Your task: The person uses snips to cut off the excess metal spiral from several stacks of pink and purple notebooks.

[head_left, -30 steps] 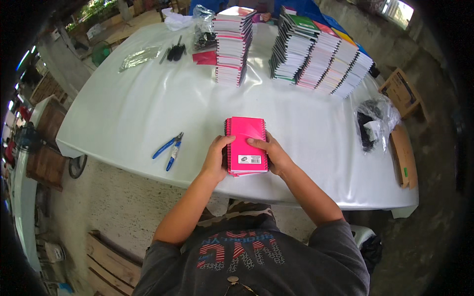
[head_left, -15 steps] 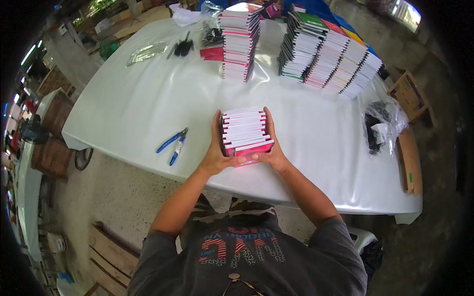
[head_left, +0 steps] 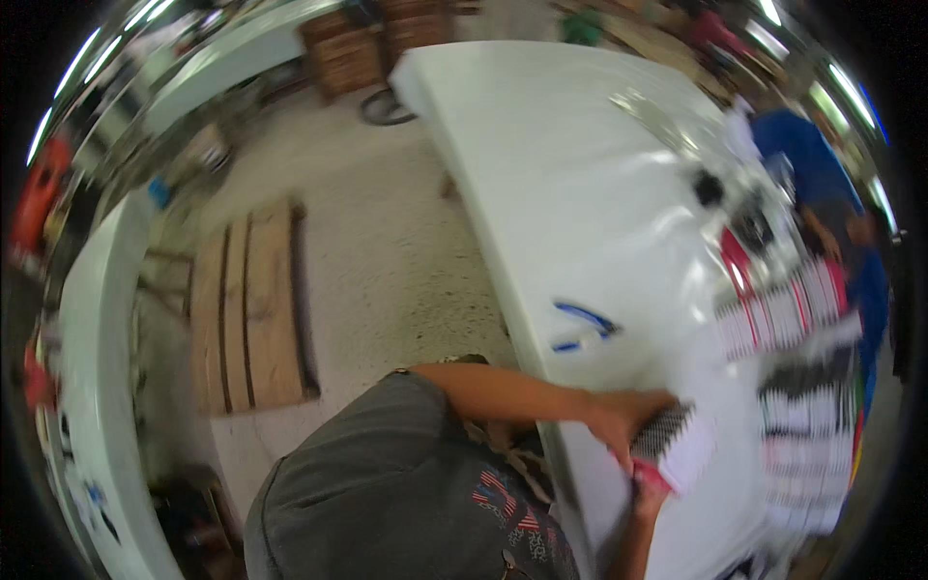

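A small stack of spiral-bound notebooks (head_left: 688, 452) with pink covers and black coils is held just above the white-covered table (head_left: 570, 222). My left hand (head_left: 621, 418) is wrapped round its coil side. At the stack's near end is my right hand (head_left: 650, 495), closed on the pink cover and partly hidden. Motion blurs the stack and the fingers. Blue-handled cutting pliers (head_left: 585, 314) lie on the table left of my hands, with a blue and white pen-like tool (head_left: 570, 345) beside them.
Tall notebook piles (head_left: 788, 309) stand along the table's far side, with more piles (head_left: 807, 449) to their right. A person in blue (head_left: 807, 159) is beyond them. A wooden slatted pallet (head_left: 249, 309) is on the floor to the left, near another white-covered table (head_left: 101, 358).
The view has swung to the left, so the table now lies on the right side. The notebook stack is still between both hands and has tilted, showing its coils.
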A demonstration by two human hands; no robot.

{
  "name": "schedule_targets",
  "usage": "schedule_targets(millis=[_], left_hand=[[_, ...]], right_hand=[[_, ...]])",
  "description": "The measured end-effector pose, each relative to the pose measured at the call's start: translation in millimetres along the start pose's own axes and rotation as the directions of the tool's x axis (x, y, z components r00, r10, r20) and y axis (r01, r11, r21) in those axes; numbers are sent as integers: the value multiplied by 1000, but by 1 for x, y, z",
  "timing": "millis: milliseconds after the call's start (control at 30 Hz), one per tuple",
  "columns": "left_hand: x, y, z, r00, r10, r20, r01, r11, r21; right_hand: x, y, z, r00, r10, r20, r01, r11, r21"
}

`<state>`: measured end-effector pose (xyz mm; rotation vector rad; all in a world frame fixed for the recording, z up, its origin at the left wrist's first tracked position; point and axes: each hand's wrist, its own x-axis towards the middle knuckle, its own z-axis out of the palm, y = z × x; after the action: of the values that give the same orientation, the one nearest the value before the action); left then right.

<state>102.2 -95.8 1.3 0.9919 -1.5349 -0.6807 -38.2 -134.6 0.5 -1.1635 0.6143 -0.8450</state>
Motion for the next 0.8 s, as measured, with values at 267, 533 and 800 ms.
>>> schedule_targets(millis=[267, 533, 800], left_hand=[[2, -46, 34, 929, 359, -89, -338, 922, 190], [11, -17, -22, 948, 149, -282, -96, 976, 193], [-73, 80, -198, 900, -373, -225, 255, 870, -421]], right_hand=[[61, 9, 72, 950, 271, 158, -260, 962, -86], [103, -9, 154, 838, 439, 324, -402, 898, -178], [86, -18, 274, 667, 571, 479, -489, 820, -298]])
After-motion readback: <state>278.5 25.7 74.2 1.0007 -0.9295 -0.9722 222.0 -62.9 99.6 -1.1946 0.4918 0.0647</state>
